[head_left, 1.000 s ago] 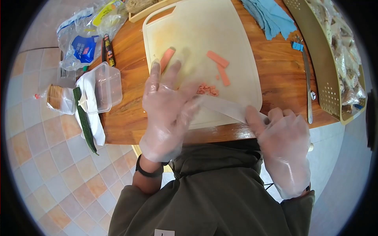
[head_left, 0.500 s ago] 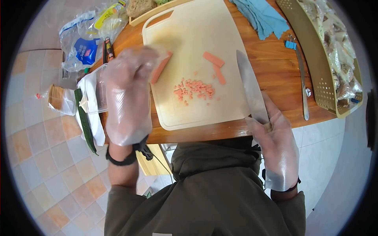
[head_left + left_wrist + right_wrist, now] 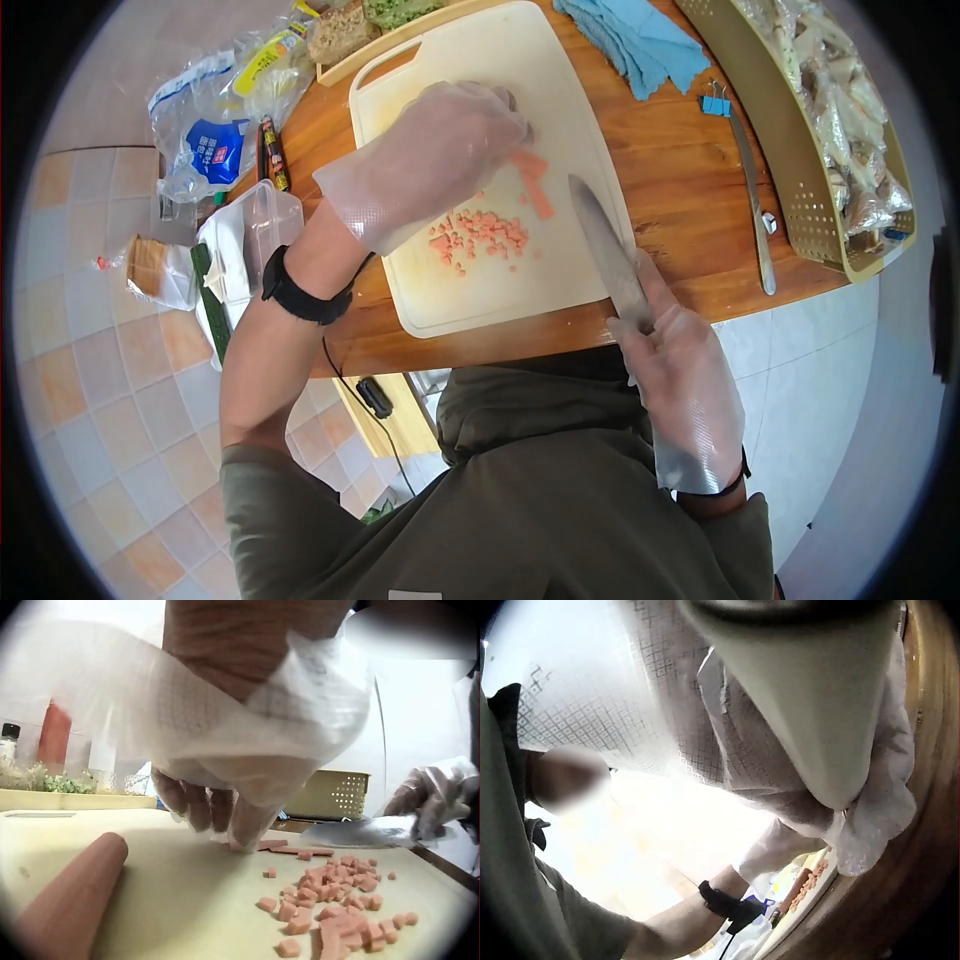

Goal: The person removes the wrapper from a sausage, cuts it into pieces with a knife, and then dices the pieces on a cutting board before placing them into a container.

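Observation:
My gloved left hand (image 3: 430,165) reaches over the white cutting board (image 3: 550,280), its fingertips at the near ends of pink strips (image 3: 538,192). Those fingers (image 3: 199,806) point down in the left wrist view; whether they pinch a strip is hidden. A thick pink piece (image 3: 79,892) lies on the board there, covered by the hand in the head view. Small pink cubes (image 3: 480,235) are scattered nearer the front edge. My gloved right hand (image 3: 685,375) grips a knife (image 3: 605,245) by its handle, the blade slanting over the board's right side.
Right of the board are a blue cloth (image 3: 645,45), a long metal utensil (image 3: 752,200) and a perforated basket (image 3: 810,190) of wrapped items. To the left stand a clear container (image 3: 275,215), a cucumber (image 3: 208,300) and plastic packaging (image 3: 215,145). A wooden tray (image 3: 370,52) sits behind.
The left hand went from above the cubes to the left, then forward and right to the strips. The right hand drew the knife away from the cubes to the board's right side.

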### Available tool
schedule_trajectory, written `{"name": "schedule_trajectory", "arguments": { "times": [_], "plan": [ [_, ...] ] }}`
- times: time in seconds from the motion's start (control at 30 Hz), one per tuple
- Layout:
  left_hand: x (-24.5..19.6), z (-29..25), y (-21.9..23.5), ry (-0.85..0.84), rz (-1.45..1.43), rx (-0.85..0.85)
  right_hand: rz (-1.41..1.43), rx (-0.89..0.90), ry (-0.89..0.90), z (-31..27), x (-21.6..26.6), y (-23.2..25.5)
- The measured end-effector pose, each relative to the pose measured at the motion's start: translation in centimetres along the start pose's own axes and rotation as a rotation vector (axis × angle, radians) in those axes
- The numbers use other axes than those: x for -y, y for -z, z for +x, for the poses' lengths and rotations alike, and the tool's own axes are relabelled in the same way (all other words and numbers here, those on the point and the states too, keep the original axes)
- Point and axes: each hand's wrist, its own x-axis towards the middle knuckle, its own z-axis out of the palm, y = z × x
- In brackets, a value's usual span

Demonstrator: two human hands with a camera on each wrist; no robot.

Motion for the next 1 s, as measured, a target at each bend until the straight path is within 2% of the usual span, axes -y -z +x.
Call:
{"name": "schedule_trajectory", "arguments": {
  "times": [0.07, 0.1, 0.17, 0.2, 0.27, 0.3, 0.37, 0.5, 0.57, 0.7, 0.9, 0.97, 1.0],
  "plan": [
    [1.0, 0.0, -0.8, -0.115, -0.074, -0.144, -0.103, 0.023, 0.043, -0.1, -0.3, 0.1],
    [0.3, -0.1, -0.6, -0.114, -0.075, -0.142, -0.101, 0.025, 0.041, 0.0, -0.4, 0.1],
    [-2.2, -0.8, -0.2, 0.083, 0.111, -0.265, -0.072, 0.009, 0.137, 0.2, -0.6, 0.0],
    [-3.0, -1.2, -0.5, 0.084, 0.108, -0.259, -0.069, 0.013, 0.133, 0.3, -0.6, 0.0],
    [-4.3, -2.2, -1.3, 0.247, -0.058, -0.253, -0.058, 0.086, 0.093, 0.6, -0.5, 0.0],
    [-5.2, -2.6, -1.7, 0.253, -0.063, -0.249, -0.057, 0.093, 0.087, 0.7, -0.3, -0.1],
    [-6.6, -2.9, -2.6, 0.490, -0.344, -0.280, -0.136, 0.087, 0.122, 0.9, -0.1, -0.3],
    [-6.7, -2.6, -2.5, 0.539, -0.340, -0.200, -0.118, 0.089, 0.124, 1.4, 0.4, -1.0],
    [-7.3, -2.2, -2.3, 0.672, -0.600, -0.194, -0.122, 0.109, 0.056, 1.5, 0.9, -0.8],
    [-6.8, -2.7, -3.0, 0.658, -0.579, -0.238, -0.046, 0.091, 0.034, 1.5, -0.4, -1.5],
    [-7.7, -2.5, -1.3, 0.711, -0.732, -0.171, 0.186, 0.116, -0.001, 1.6, -0.4, -1.4],
    [-7.5, -3.1, -1.6, 0.689, -0.789, -0.259, 0.345, 0.229, -0.158, 1.6, 0.5, -0.8],
    [-7.1, -3.6, -2.0, 0.689, -0.792, -0.261, 0.341, 0.229, -0.158, 1.6, 0.5, -0.8]
  ]
}}
